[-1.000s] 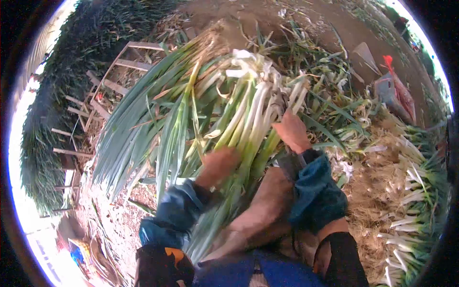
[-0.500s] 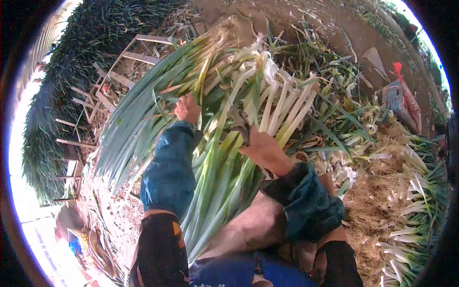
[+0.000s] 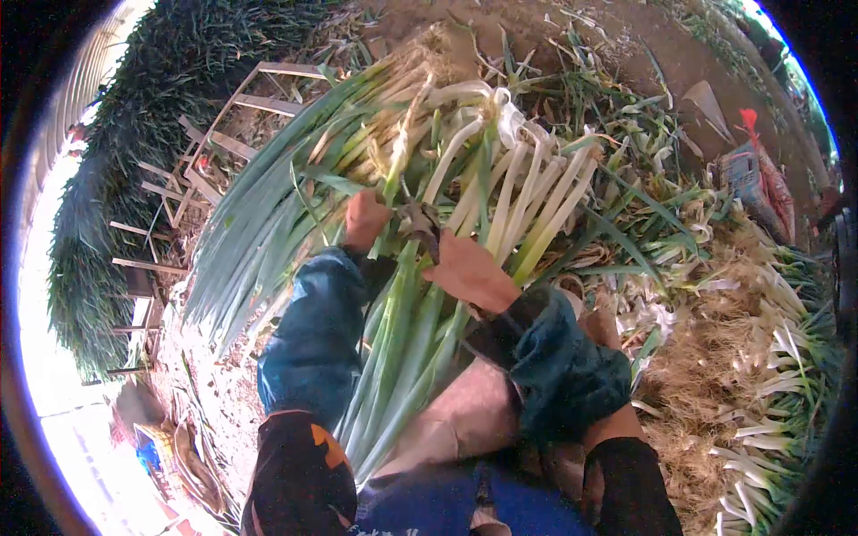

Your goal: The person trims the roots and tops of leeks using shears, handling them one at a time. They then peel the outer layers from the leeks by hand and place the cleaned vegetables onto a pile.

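My left hand (image 3: 365, 219) is closed around a long green onion (image 3: 399, 154), its pale root end pointing up and away from me. Close beside it, my right hand (image 3: 474, 273) grips a dark metal hand tool (image 3: 422, 229), whose head reaches to the onion near my left fingers. My fingers hide part of the tool's handle. Peeled onions with white stems (image 3: 523, 201) lie just beyond my right hand, and their green leaves (image 3: 402, 357) run down to my lap. Unpeeled onions (image 3: 268, 214) are heaped on the left, roots at the far end.
Stripped leaves and skins (image 3: 626, 205) litter the ground to the right. A row of onions with fibrous roots (image 3: 769, 393) lines the right edge, below a crate with a red bag (image 3: 760, 188). A wooden frame (image 3: 268, 105) stands left, before a dark green pile (image 3: 179, 80).
My hands have come closer together: the left shifted slightly right and toward me, the right moved left with the tool. The held onion's root end has swung right.
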The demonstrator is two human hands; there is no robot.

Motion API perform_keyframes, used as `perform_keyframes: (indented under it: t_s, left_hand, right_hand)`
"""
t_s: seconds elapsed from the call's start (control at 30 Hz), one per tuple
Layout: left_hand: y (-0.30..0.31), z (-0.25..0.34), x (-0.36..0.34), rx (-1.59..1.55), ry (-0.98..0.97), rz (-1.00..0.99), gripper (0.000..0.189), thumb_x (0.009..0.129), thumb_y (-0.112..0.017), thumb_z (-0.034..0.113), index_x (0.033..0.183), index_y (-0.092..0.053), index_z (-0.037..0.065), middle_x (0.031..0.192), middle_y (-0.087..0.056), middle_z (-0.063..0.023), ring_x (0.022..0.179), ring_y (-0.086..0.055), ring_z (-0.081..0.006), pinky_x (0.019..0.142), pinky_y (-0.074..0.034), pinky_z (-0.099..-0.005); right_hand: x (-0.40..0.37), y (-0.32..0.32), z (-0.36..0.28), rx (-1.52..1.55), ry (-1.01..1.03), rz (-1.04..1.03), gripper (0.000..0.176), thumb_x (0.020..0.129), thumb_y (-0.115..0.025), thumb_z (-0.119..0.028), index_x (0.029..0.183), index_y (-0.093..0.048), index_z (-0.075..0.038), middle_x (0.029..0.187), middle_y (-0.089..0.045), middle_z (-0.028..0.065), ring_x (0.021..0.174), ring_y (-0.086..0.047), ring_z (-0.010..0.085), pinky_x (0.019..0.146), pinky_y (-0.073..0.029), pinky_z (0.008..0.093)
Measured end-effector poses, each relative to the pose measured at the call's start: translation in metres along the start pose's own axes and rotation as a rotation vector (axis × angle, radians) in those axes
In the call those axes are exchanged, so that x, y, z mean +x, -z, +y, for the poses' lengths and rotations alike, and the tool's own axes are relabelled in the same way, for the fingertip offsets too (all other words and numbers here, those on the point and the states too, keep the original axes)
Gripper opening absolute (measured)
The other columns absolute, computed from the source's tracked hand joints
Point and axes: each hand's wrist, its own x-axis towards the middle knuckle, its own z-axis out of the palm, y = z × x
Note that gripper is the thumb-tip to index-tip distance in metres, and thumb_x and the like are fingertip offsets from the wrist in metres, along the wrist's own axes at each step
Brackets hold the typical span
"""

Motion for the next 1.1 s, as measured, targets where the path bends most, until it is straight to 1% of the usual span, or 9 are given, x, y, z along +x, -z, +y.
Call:
perform_keyframes:
  t_s: [0.23, 0.27, 0.33, 0.43, 0.53, 0.67, 0.77, 0.87, 1.1]
  left_hand:
    - [0.006, 0.005, -0.009, -0.275, 0.065, -0.278, 0.039, 0.059, -0.064, 0.012, 0.097, -0.059, 0.001, 0.07, -0.059, -0.017, 0.064, -0.06, -0.0271, 0.06, -0.047, -0.0394]
    - [0.009, 0.014, -0.018, -0.376, -0.024, -0.43, 0.039, 0.066, -0.059, 0.009, 0.102, -0.059, -0.004, 0.062, -0.055, -0.0098, 0.046, -0.051, -0.0162, 0.038, -0.041, -0.0284]
    - [0.002, 0.023, -0.017, -0.216, 0.1, -0.565, 0.037, 0.061, -0.068, 0.019, 0.093, -0.058, 0.001, 0.071, -0.058, -0.0194, 0.069, -0.06, -0.0314, 0.06, -0.046, -0.042]
    - [-0.057, -0.042, 0.017, 0.109, -0.597, -0.179, 0.039, 0.065, -0.066, 0.03, 0.09, -0.059, 0.001, 0.075, -0.059, -0.0202, 0.07, -0.059, -0.0366, 0.062, -0.045, -0.0457]
    - [-0.031, 0.008, 0.012, 0.131, -0.077, -0.296, 0.041, 0.068, -0.06, 0.038, 0.09, -0.06, 0.003, 0.085, -0.06, -0.0217, 0.077, -0.058, -0.0389, 0.067, -0.045, -0.0468]
    - [-0.054, -0.01, 0.019, 0.127, 0.11, -0.261, 0.041, 0.071, -0.056, 0.043, 0.091, -0.062, 0.008, 0.09, -0.062, -0.0205, 0.088, -0.058, -0.0379, 0.074, -0.045, -0.0458]
    - [-0.052, -0.009, 0.019, 0.131, 0.043, -0.293, 0.042, 0.071, -0.057, 0.044, 0.093, -0.063, 0.008, 0.088, -0.061, -0.0206, 0.087, -0.058, -0.0365, 0.075, -0.044, -0.0461]
    - [-0.028, 0.007, 0.006, 0.078, 0.006, -0.319, 0.039, 0.071, -0.059, 0.042, 0.091, -0.064, 0.008, 0.086, -0.061, -0.0205, 0.086, -0.058, -0.0358, 0.075, -0.044, -0.0455]
    - [-0.023, -0.014, -0.064, -0.189, -0.047, -0.302, 0.037, 0.074, -0.06, 0.036, 0.095, -0.063, 0.005, 0.083, -0.061, -0.0203, 0.081, -0.06, -0.0357, 0.069, -0.045, -0.0437]
  right_hand:
    - [-0.011, 0.013, 0.012, 0.017, -0.027, 0.083, 0.046, 0.074, -0.062, -0.028, 0.097, -0.042, 0.006, 0.079, -0.057, 0.0281, 0.081, -0.055, 0.0443, 0.07, -0.043, 0.049]
    - [-0.011, 0.016, 0.016, 0.01, -0.036, 0.144, 0.045, 0.074, -0.062, -0.028, 0.096, -0.042, 0.006, 0.079, -0.056, 0.0281, 0.081, -0.055, 0.0443, 0.07, -0.042, 0.049]
    - [-0.013, 0.019, 0.025, 0.017, -0.051, 0.15, 0.044, 0.074, -0.062, -0.03, 0.093, -0.042, 0.005, 0.078, -0.056, 0.0274, 0.08, -0.054, 0.0444, 0.069, -0.042, 0.0489]
    - [-0.019, 0.02, 0.027, 0.01, -0.015, 0.137, 0.043, 0.074, -0.062, -0.031, 0.089, -0.043, 0.004, 0.078, -0.056, 0.0267, 0.079, -0.054, 0.0444, 0.069, -0.041, 0.0489]
    - [-0.025, 0.022, 0.023, 0.02, 0.034, 0.088, 0.042, 0.074, -0.062, -0.032, 0.088, -0.043, 0.003, 0.079, -0.056, 0.0258, 0.08, -0.053, 0.0441, 0.07, -0.041, 0.0484]
    - [-0.019, 0.009, 0.027, 0.04, 0.153, 0.078, 0.043, 0.073, -0.062, -0.033, 0.088, -0.043, 0.003, 0.08, -0.056, 0.025, 0.082, -0.054, 0.043, 0.071, -0.041, 0.0471]
    - [-0.018, 0.005, 0.03, 0.028, 0.218, 0.127, 0.043, 0.073, -0.063, -0.032, 0.089, -0.044, 0.004, 0.082, -0.056, 0.0245, 0.084, -0.054, 0.0425, 0.072, -0.042, 0.0462]
    - [-0.013, 0.011, 0.029, 0.042, -0.042, 0.063, 0.044, 0.073, -0.063, -0.031, 0.09, -0.044, 0.005, 0.082, -0.057, 0.0261, 0.083, -0.055, 0.0428, 0.072, -0.043, 0.0465]
    - [-0.026, 0.022, 0.018, -0.054, -0.023, 0.106, 0.046, 0.072, -0.064, -0.029, 0.094, -0.044, 0.007, 0.08, -0.058, 0.0289, 0.079, -0.056, 0.0445, 0.07, -0.045, 0.0478]
